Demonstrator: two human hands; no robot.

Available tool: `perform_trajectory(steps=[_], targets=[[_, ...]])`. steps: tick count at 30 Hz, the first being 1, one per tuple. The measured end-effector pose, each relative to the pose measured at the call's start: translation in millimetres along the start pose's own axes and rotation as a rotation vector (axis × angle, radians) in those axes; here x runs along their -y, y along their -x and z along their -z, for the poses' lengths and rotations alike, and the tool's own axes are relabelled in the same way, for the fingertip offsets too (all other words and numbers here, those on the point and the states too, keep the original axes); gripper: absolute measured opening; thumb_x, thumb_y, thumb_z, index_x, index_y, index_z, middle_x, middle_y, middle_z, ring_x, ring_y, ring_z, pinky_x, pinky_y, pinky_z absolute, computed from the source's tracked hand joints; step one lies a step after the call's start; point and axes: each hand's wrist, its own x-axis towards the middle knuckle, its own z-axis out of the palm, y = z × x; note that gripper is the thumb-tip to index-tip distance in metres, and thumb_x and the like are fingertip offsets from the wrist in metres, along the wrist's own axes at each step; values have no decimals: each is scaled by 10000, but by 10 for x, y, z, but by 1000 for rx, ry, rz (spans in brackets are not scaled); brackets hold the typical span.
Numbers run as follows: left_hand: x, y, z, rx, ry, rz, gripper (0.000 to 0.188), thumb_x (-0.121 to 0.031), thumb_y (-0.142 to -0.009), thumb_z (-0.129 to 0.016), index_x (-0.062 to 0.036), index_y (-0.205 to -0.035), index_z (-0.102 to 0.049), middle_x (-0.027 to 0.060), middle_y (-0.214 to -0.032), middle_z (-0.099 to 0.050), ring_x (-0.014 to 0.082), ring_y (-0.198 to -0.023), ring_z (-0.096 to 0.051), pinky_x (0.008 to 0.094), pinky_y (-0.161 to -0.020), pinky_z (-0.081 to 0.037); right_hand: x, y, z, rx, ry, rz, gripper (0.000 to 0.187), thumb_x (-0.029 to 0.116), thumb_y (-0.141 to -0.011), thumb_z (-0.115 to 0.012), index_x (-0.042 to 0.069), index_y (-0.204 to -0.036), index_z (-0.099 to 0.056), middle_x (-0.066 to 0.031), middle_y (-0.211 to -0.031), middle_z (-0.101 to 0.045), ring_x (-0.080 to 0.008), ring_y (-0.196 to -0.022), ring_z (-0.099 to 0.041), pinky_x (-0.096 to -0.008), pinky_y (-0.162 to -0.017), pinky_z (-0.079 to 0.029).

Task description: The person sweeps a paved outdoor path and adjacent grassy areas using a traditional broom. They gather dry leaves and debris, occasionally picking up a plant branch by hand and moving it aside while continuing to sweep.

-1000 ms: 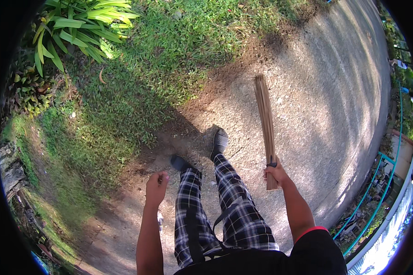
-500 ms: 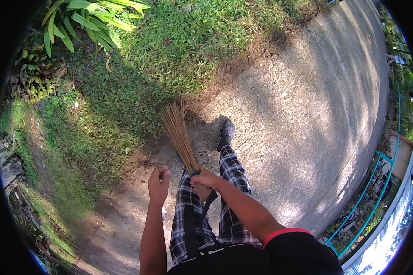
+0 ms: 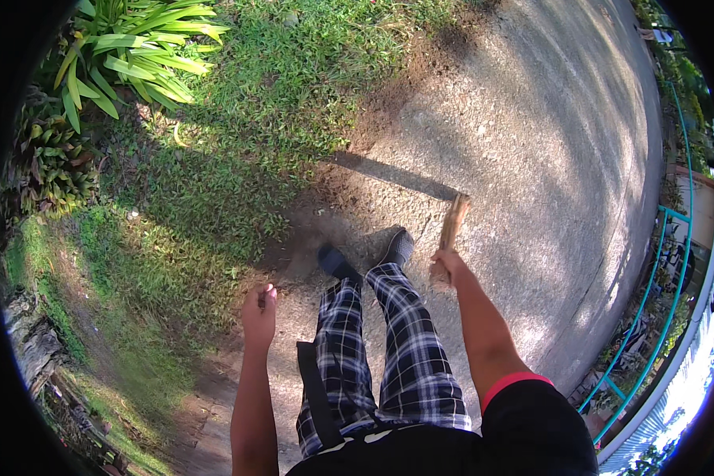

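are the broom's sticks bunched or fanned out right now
Bunched: the broom in the right hand shows as one narrow bundle, with no sticks splaying at its far end.

Right fingers (image 3: 444, 258) grip broom (image 3: 454, 222) over concrete path (image 3: 531, 214).

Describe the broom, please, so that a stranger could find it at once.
Look at the grey pavement, right of the grass. Over it, the person's right hand grips the broom, a brown bundle pointing up in the picture. A straight dark shadow running left from its upper end sets it apart.
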Motion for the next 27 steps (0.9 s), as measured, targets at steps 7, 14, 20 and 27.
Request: perform_trajectory(steps=[7,14,20,27], targets=[[-81,-41,12,-230,53,-22,226,-189,-903,-531,-2,-1027,-556,8,-815,-539,74,-678,-455,228,-621,-401,-1316,622,-1037,919,172,-61,951,12,-695,-635,187,-1417,-40,-92,-734,-566,-173,-552,-570,-323,-519,-511],[-141,-238,71,-129,97,-128,217,-183,-900,-540,-9,-1027,-569,-1,-797,-548,59,-694,-455,217,-639,-395,-765,-4,1015,495,56,202,903,-13,-711,-619,231,-1406,-97,-116,-781,-536,-200,-551,-561,-341,-493,-495],[110,-140,28,-104,78,-136,196,-166,-895,-550,-16,-1019,-568,-2,-806,-553,50,-699,-461,218,-630,-400,-94,-389,568,-48,20,-134,542,31,-699,-559,124,-1153,-278,-179,-761,-519,-247,-544,-582,-377,-444,-521],[-102,-65,-23,-172,120,-30,252,-230,-924,-497,-17,-1051,-540,-7,-798,-517,66,-713,-469,222,-649,-410,-1235,981,-1587,778,350,-48,1101,152,-660,-664,151,-1407,145,-182,-997,-564,-268,-839,-572,-368,-749,-465]])
